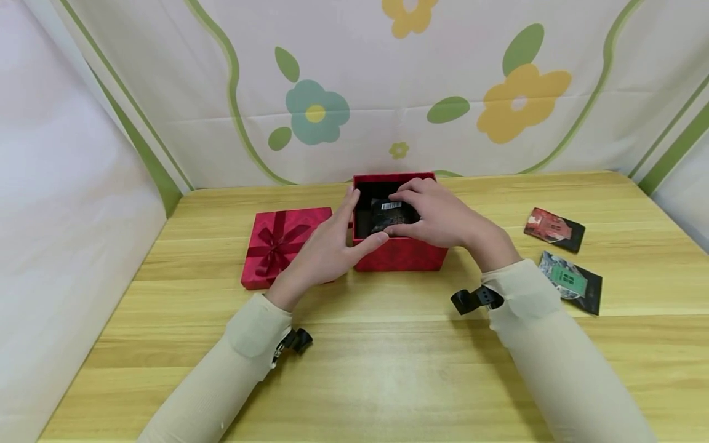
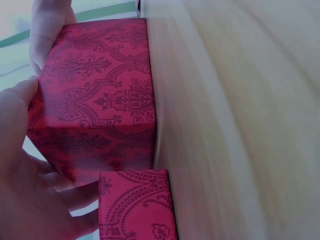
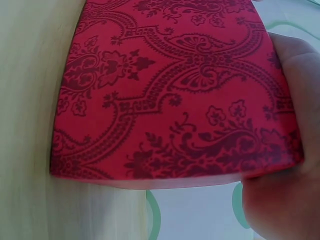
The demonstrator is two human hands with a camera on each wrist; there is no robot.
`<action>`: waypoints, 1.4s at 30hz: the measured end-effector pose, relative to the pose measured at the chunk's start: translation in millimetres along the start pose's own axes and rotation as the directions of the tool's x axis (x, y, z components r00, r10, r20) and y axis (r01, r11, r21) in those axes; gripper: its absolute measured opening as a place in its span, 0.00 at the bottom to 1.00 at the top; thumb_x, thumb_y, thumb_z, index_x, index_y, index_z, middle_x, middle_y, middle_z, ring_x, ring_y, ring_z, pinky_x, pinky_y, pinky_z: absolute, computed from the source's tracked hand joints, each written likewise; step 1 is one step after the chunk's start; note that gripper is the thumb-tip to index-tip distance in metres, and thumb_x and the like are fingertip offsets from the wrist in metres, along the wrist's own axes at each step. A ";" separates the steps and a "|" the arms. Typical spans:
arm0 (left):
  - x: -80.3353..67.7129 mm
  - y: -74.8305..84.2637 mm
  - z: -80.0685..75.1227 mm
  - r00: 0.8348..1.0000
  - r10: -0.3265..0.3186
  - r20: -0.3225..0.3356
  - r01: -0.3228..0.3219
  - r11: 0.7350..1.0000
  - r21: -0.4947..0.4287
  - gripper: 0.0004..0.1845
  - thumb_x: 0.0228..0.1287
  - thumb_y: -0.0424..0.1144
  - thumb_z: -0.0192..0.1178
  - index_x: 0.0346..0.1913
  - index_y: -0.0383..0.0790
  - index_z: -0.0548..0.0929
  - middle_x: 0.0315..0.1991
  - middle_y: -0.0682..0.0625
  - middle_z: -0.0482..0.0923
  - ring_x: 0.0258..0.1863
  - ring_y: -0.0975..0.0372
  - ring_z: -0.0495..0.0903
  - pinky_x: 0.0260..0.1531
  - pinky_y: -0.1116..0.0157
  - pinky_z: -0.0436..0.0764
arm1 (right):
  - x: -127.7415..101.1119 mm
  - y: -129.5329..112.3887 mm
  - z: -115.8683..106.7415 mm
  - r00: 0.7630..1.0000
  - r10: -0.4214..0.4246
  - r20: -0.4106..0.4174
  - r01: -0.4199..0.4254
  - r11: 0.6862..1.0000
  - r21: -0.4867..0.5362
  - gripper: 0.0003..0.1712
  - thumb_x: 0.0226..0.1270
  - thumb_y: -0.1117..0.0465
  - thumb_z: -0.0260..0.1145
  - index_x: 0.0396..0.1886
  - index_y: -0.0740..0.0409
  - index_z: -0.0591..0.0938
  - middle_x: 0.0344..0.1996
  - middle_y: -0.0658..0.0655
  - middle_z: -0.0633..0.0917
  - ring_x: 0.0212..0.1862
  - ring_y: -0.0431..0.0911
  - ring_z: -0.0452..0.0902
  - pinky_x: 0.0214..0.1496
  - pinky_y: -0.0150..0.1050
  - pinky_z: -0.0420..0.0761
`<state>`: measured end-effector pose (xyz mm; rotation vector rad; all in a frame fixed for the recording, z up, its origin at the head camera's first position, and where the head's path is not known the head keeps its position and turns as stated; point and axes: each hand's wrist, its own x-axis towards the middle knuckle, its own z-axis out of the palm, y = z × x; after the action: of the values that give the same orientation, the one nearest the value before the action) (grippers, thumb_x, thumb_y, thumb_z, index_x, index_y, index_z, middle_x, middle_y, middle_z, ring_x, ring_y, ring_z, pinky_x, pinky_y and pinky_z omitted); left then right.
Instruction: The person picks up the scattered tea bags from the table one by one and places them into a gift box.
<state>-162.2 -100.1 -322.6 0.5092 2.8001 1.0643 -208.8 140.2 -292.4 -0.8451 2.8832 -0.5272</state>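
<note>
**Two hands working at an open red gift box**

Cream-sleeved forearms are reaching in from the near edge of the pale wooden table (image 1: pixel 388 369), each wearing a small black wrist strap. Beyond them, the open red patterned cardboard box (image 1: pixel 400 253) is standing upright near the middle of the table. Over its opening, the right hand (image 1: pixel 437 212) is pinching a small black glossy packet (image 1: pixel 391 213) between thumb and curled fingers, holding it just inside the box. At the box's left wall, the left hand (image 1: pixel 327 246) is resting with relaxed, nearly straight fingers, its thumb lying along the front rim; it is grasping nothing. Just left of the box, partly under that hand, the flat red lid with a dark red ribbon bow (image 1: pixel 279 243) is lying on the table. Well apart, on the right side of the table, a red-and-black foil packet (image 1: pixel 554 229) and a green-and-black foil packet (image 1: pixel 572 282) are lying flat, near each other. Behind the table, a white cloth backdrop with printed flowers (image 1: pixel 421 92) is hanging.
</note>
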 end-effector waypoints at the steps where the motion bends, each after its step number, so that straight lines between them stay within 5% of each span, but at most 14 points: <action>1: 0.1 -0.1 0.1 1.000 0.001 0.002 -0.001 1.000 -0.001 0.56 0.70 0.75 0.55 0.88 0.59 0.39 0.87 0.68 0.32 0.84 0.55 0.60 0.78 0.45 0.70 | 0.3 -0.1 0.0 1.000 0.002 0.006 -0.002 1.000 -0.009 0.41 0.72 0.40 0.70 0.76 0.57 0.76 0.74 0.62 0.74 0.76 0.60 0.65 0.81 0.60 0.65; 18: -0.8 -0.7 -0.4 1.000 -0.007 0.010 0.008 1.000 -0.021 0.56 0.69 0.76 0.55 0.88 0.59 0.38 0.88 0.67 0.33 0.84 0.54 0.59 0.78 0.43 0.68 | 0.7 -1.9 0.9 1.000 0.003 0.010 -0.003 1.000 -0.016 0.38 0.71 0.41 0.71 0.74 0.55 0.78 0.75 0.61 0.74 0.78 0.60 0.62 0.82 0.62 0.60; 28: -1.1 -1.9 -1.3 1.000 -0.008 0.003 0.008 1.000 -0.012 0.56 0.69 0.75 0.55 0.88 0.58 0.39 0.89 0.63 0.35 0.81 0.53 0.66 0.74 0.43 0.74 | -4.0 6.1 2.0 0.995 -0.007 -0.097 0.022 0.987 0.161 0.39 0.69 0.42 0.75 0.73 0.54 0.78 0.74 0.58 0.74 0.75 0.56 0.66 0.79 0.60 0.68; 42: -1.9 -2.7 -1.2 1.000 0.002 -0.006 -0.002 1.000 -0.017 0.56 0.69 0.75 0.56 0.88 0.58 0.39 0.88 0.67 0.32 0.83 0.54 0.62 0.77 0.45 0.71 | -58.7 53.7 -35.3 0.966 0.128 -0.223 -0.064 0.959 0.275 0.39 0.71 0.42 0.73 0.78 0.46 0.74 0.78 0.58 0.72 0.80 0.61 0.62 0.78 0.70 0.62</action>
<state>-161.4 -103.4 -323.6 0.5079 2.7941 1.0905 -193.0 224.7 -278.8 -0.6339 2.9455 -1.0431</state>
